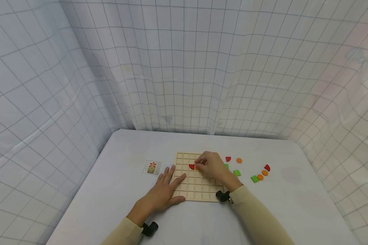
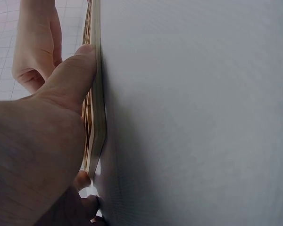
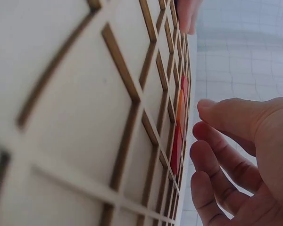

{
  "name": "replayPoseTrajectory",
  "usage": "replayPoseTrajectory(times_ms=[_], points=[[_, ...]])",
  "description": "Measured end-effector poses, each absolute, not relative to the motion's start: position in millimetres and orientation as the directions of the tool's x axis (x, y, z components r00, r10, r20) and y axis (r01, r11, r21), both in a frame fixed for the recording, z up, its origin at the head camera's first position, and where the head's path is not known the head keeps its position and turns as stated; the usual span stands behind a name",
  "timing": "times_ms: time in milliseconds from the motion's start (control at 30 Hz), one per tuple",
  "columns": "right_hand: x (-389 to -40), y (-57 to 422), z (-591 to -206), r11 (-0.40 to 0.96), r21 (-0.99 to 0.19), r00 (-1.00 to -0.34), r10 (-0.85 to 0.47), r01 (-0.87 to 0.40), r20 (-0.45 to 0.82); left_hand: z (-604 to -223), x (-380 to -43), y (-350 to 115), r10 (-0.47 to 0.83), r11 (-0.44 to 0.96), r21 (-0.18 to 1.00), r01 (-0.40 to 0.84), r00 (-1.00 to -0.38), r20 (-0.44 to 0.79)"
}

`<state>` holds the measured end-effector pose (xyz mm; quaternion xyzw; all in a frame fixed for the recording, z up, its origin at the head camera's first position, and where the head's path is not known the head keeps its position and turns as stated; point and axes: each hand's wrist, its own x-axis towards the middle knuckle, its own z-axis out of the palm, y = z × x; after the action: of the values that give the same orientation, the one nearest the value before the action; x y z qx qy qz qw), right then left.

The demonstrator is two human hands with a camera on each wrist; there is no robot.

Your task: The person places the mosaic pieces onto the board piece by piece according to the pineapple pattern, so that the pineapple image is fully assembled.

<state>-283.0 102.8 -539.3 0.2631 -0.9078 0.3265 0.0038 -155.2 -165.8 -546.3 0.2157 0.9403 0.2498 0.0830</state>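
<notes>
A wooden grid board [image 1: 190,196] lies on the table. My left hand [image 1: 162,192] is spread at its left side, fingers along the left edge and thumb on the near edge; in the left wrist view the thumb [image 2: 75,70] presses against the frame. Over the board's upper middle is my right hand [image 1: 213,165], fingertips beside a red quarter-round piece [image 1: 191,166]. The right wrist view shows the fingers [image 3: 205,157] loosely bent with nothing visible between them, just off the grid. There, a red piece [image 3: 176,150] and an orange piece [image 3: 180,106] sit in cells, another red one beyond.
Left of the board lies a pattern card [image 1: 152,167]. To the right are scattered green squares [image 1: 255,179], orange discs [image 1: 239,160] and red quarter-rounds [image 1: 228,159]; my right forearm partly hides some. Gridded white curtains [image 1: 190,85] hang around the table.
</notes>
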Motion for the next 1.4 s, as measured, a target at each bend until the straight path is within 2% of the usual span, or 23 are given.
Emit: replayPoseTrajectory(times_ms=[200, 633, 867, 1100, 1400], points=[[-284, 120, -532, 0.668, -0.592, -0.882, -0.437, -0.451, 0.18, -545, -156, -165, 0.441, 0.801, 0.476, 0.364, -0.896, -0.057], [-291, 170, -538, 0.71, -0.578, -0.913, -0.354, -0.403, 0.202, -548, -156, -165, 0.445, 0.791, 0.49, 0.365, -0.894, -0.053], [-294, 199, -537, 0.752, -0.582, -0.95, -0.27, -0.309, 0.157, -552, -156, -165, 0.461, 0.765, 0.499, 0.408, -0.887, 0.019], [-298, 228, -540, 0.781, -0.591, -0.979, -0.182, -0.202, 0.094, -545, -157, -165, 0.445, 0.797, 0.483, 0.363, -0.893, -0.062], [-297, 250, -545, 0.81, -0.579, -0.995, -0.098, -0.091, 0.019, -546, -156, -165, 0.435, 0.803, 0.483, 0.349, -0.897, -0.074]])
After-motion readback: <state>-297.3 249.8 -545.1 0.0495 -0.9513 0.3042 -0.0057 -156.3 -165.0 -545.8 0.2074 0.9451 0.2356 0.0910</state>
